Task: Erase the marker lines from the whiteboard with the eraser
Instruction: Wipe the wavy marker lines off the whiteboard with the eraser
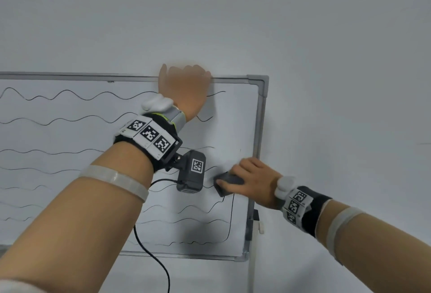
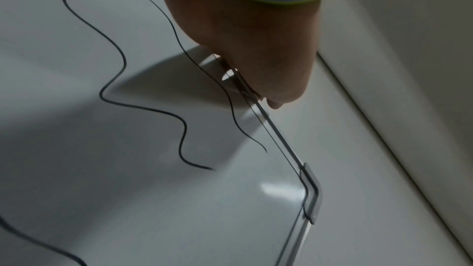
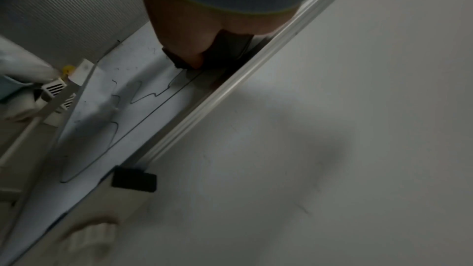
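Head view: eraser in R hand; L hand grips whiteboard top.

A plain pale grey wall fills the space ahead, smooth and unmarked in the head view, and runs on past to the right. The light is soft and even, with dim shadows lying low on the wall — faint scuffs show there in the right wrist view. In the left wrist view, two wall surfaces meet at a dark straight seam. At the far left of the right wrist view stands a ribbed grey panel — what it belongs to cannot be told.
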`<action>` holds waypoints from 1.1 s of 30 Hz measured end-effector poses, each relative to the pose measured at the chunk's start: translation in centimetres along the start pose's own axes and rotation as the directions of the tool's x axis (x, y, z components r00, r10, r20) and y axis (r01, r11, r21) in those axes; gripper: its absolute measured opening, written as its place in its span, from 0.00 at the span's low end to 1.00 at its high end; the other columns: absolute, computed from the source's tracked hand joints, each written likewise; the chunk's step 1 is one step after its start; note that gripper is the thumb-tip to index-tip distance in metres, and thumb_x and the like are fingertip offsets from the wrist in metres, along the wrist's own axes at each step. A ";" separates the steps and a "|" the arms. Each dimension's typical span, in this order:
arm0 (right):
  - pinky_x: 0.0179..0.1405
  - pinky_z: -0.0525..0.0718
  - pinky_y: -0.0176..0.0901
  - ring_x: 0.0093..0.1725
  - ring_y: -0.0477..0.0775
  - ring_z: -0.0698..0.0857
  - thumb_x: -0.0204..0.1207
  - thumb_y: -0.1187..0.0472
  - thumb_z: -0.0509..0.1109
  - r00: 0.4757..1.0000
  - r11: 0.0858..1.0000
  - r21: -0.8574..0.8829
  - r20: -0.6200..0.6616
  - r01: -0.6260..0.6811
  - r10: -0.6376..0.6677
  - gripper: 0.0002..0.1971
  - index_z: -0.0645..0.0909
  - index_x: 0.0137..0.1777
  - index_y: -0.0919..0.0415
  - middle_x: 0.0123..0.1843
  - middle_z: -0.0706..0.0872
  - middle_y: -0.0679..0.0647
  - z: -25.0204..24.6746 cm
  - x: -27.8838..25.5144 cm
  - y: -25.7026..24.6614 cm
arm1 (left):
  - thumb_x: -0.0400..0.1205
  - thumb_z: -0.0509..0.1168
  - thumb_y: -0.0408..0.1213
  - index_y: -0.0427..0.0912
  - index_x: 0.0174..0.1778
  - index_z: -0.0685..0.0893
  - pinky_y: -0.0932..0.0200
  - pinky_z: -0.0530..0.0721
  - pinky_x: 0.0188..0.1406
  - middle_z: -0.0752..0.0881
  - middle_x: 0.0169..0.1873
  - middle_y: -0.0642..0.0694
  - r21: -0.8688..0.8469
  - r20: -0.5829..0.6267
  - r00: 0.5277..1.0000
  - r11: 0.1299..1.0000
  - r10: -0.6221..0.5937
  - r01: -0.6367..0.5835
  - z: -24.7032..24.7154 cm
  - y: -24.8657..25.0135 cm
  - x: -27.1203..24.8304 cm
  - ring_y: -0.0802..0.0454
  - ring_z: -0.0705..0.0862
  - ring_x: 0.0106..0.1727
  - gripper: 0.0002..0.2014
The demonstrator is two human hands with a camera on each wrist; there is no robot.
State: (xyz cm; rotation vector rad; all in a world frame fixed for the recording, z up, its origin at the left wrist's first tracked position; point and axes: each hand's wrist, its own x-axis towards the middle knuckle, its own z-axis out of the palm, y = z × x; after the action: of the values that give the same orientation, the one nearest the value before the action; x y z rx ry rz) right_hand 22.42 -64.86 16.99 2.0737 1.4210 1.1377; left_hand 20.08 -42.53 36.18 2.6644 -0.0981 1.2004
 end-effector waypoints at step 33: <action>0.57 0.72 0.57 0.55 0.63 0.76 0.64 0.70 0.77 0.823 0.862 0.151 -0.256 -0.483 0.506 0.38 0.80 0.77 0.51 0.58 0.82 0.61 -1.1 -0.1 1.6 | 0.89 0.45 0.55 0.53 0.44 0.77 0.47 0.60 0.74 0.84 0.51 0.49 0.078 0.049 0.999 0.997 -0.021 0.017 1.4 1.8 2.5 0.38 0.74 0.67 0.18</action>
State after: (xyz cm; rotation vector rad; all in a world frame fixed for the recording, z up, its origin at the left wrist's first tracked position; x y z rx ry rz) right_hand 22.48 -65.73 18.73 2.5042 1.0693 1.6698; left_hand 22.54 -44.55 37.46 2.7561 -0.0346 1.1554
